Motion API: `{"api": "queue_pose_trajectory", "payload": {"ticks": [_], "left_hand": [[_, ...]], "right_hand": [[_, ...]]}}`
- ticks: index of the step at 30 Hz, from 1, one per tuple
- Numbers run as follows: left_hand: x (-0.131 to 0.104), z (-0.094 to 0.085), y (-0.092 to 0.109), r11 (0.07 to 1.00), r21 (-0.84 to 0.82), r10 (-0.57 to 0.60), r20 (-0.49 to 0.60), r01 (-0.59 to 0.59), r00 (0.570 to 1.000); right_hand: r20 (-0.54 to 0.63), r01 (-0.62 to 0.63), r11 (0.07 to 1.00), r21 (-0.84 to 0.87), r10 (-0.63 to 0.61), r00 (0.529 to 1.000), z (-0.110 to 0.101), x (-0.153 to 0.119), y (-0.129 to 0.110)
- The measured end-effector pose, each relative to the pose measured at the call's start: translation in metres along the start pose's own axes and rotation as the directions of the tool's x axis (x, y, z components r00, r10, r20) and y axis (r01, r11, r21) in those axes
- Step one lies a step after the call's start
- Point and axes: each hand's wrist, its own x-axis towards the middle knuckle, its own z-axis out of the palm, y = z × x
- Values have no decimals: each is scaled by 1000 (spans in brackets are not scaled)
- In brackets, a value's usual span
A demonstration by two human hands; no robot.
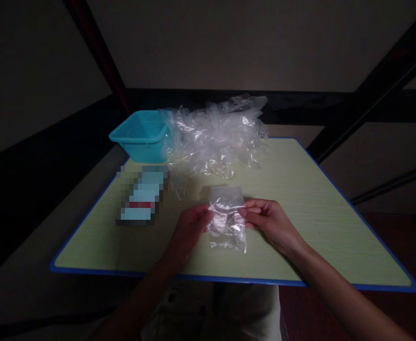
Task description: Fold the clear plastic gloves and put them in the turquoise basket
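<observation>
Between my two hands a roughly rectangular piece of clear plastic film (pixel 226 220) is held just above the table. Its upper part looks smooth and cloudy, its lower part wrinkled and shiny; whether it is a small bag or a folded glove I cannot tell. My left hand (pixel 191 227) pinches the left edge, thumb on top. At the right edge my right hand (pixel 269 220) grips it between thumb and fingers. Beyond them lies a loose heap of clear plastic gloves (pixel 222 135), some showing finger shapes.
A turquoise plastic basin (pixel 147 148) stands at the back left, with part of the heap against its right side. Left of my hands lies a blurred-out phone-like object (pixel 144 195). The pale wood-grain table (pixel 335 232) has a blue edge.
</observation>
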Motion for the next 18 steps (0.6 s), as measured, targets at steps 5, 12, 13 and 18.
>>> {"api": "queue_pose_trajectory", "payload": {"ticks": [5,12,13,18], "left_hand": [[-1,2,3,999,-32,-17,-20,17,1000],[0,3,2,994,-112,-19,-1,18,1000],[0,3,2,993,-114,-14,1,14,1000],[0,3,4,996,-86,-7,-3,7,1000]], "right_hand": [[2,6,1000,-20,-6,1000,-1,0,0],[-9,0,1000,-7,0,1000,0,0,1],[-10,-1,1000,-9,0,1000,0,0,1],[-5,-1,1000,-21,1,1000,1,0,0]]}}
